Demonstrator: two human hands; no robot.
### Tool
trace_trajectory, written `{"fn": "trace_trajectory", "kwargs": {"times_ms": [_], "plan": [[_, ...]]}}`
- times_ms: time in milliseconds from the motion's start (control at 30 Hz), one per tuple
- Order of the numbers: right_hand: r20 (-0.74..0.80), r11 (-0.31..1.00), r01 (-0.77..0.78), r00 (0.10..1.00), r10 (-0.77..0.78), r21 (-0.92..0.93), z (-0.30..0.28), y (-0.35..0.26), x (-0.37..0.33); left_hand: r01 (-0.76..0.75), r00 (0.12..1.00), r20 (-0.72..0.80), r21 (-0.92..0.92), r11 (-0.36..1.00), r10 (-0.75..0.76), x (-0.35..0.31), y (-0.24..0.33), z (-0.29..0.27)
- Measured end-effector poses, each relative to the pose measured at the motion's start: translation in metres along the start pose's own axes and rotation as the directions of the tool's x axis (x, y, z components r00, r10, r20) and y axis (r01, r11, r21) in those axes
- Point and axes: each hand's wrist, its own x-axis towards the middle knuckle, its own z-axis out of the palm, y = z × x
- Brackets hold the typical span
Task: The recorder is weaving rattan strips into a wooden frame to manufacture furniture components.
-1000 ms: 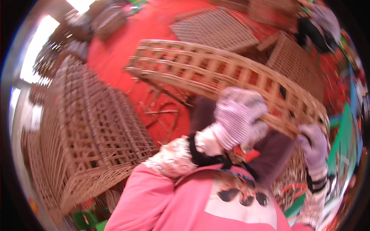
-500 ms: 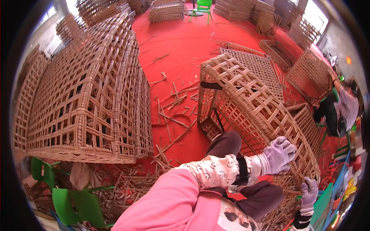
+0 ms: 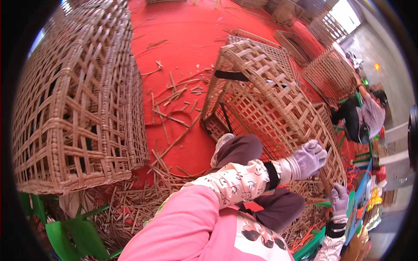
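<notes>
A large brown woven rattan basket (image 3: 278,93) on a frame leans in front of me, its open side facing left. My left hand (image 3: 308,160), in a pale purple striped glove, is closed over the basket's near edge. Beside the basket's right end is my right hand (image 3: 339,200), in a similar glove, with its fingers curled. A brown strip (image 3: 325,182) runs between the basket edge and that hand. Whether the right fingers pinch the strip is too small to tell.
Stacked woven baskets (image 3: 87,100) stand tall at the left. Cut strips (image 3: 126,204) litter the red floor (image 3: 174,26). Green chairs (image 3: 74,239) are at lower left. A seated person (image 3: 365,115) handles another woven panel (image 3: 328,74) at the right.
The whole view has shifted, so the stack and basket appear farther left. My left hand stays on the basket edge, and my right hand remains near its end.
</notes>
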Motion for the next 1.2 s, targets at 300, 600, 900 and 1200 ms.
{"fn": "trace_trajectory", "kwargs": {"times_ms": [300,600,900,1200], "plan": [[0.03,0.999,0.034,0.999,-0.035,0.028,0.004,-0.013,0.002,-0.026,0.998,-0.051,-0.018,0.999,0.026,0.005,-0.003,-0.007],[0.057,0.998,0.044,0.998,-0.041,-0.045,-0.015,-0.039,0.007,0.04,0.979,0.198,0.035,0.999,-0.046,0.017,0.002,-0.012],[-0.312,0.978,-0.091,0.95,0.029,-0.187,-0.036,-0.001,-0.043,-0.036,0.976,0.218,0.12,0.992,0.009,0.035,0.01,-0.01],[-0.38,0.985,-0.174,0.911,0.161,0.0,-0.016,0.048,-0.069,-0.008,0.929,0.369,0.097,0.995,-0.028,0.063,0.028,-0.011]]}}
